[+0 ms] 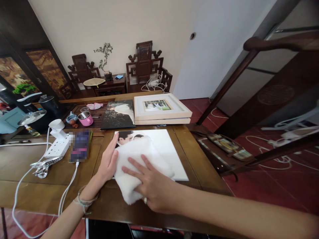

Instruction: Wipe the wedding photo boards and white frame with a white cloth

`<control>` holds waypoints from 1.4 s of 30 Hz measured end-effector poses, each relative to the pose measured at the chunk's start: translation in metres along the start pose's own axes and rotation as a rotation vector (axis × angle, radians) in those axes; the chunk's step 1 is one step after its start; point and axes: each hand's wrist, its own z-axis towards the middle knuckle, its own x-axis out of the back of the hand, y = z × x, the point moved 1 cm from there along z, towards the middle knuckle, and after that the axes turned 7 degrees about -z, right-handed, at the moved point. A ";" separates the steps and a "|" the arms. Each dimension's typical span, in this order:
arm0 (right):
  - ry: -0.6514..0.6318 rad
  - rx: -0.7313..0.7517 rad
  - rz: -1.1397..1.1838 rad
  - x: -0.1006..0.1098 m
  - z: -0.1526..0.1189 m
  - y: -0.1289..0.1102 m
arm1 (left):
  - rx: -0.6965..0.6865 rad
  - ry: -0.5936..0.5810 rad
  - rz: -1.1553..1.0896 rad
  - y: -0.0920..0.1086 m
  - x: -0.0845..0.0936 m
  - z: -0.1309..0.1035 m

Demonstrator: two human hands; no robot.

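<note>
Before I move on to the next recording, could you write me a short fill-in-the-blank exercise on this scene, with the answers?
The right hand rests on a white ____ covering part of the photo panel.
Bracelets circle the ____ wrist.
The small cup is ____ on the outside.
In this view, the framed picture lies to the ____ of the dark print.

Missing words: cloth; left; pink; right.

Soft, diffuse indoor light; pale sheen on the table [15, 169], phone screen [79, 146] pixelated, wide-angle stretching toward the edges
</note>
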 end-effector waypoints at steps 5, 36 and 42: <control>-0.016 -0.047 0.107 -0.002 -0.040 -0.006 | 0.051 -0.145 0.086 -0.003 -0.004 0.000; 0.196 -0.558 0.141 0.029 -0.030 0.102 | 0.082 -0.198 0.214 -0.002 -0.010 0.004; 0.111 -0.395 -0.047 0.001 -0.069 0.063 | 0.088 -0.194 0.203 -0.002 -0.009 0.004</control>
